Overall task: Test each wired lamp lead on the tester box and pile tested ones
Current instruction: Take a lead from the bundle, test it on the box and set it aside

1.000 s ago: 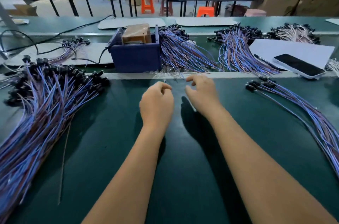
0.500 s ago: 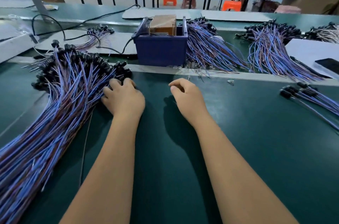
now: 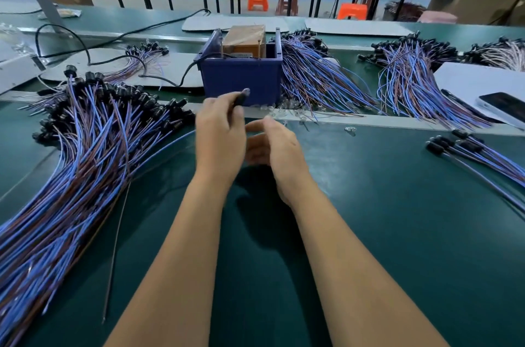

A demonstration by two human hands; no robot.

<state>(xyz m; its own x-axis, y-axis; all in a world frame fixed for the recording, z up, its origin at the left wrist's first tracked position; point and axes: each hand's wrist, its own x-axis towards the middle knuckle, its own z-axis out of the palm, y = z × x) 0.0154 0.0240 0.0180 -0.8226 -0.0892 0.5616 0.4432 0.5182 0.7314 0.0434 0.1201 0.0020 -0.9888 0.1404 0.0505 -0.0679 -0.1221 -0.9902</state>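
A big pile of wires (image 3: 85, 153) lies on the green desk (image 3: 397, 219), left of the left hand (image 3: 220, 133). That hand's grip holds one lamp wire (image 3: 241, 96) by its black end, and the thin wire runs off to the left. The blue box (image 3: 241, 77) sits just behind the hand. The right hand (image 3: 277, 148) is right beside it, palm turned to the left, fingers loose and holding nothing. A small pile of wires (image 3: 483, 156) lies far to its right.
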